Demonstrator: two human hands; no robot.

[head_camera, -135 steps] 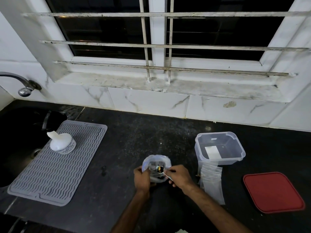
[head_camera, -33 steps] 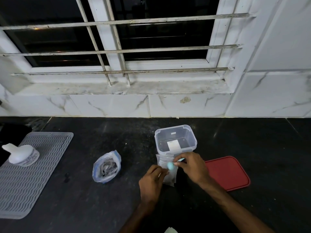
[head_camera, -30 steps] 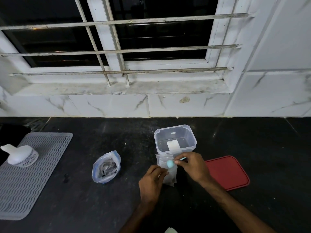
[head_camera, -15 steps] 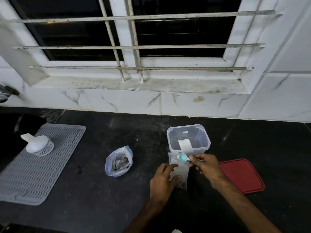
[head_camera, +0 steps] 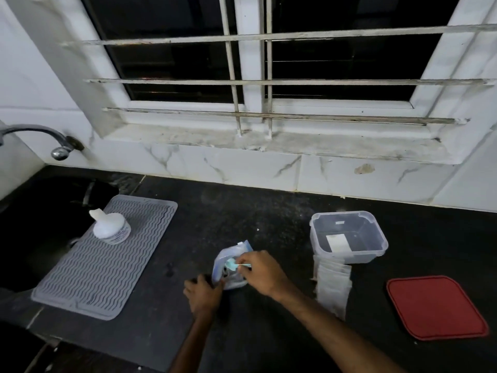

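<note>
Bag on counter, centre front, mouth open upward. Left hand grips bag's lower left edge, fingers curled. Right hand pinches teal scoop by handle; bowl at bag mouth, likely just inside, too blurred to confirm. Clear tub right of bag, uncovered, white slip on its floor. Pouches fanned against tub's front. Red lid flat, far right. Grey mat left, white bottle on it. Tap far left.

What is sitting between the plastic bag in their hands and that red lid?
In the head view, a stack of small clear pouches lies between the plastic bag and the red lid.
</note>
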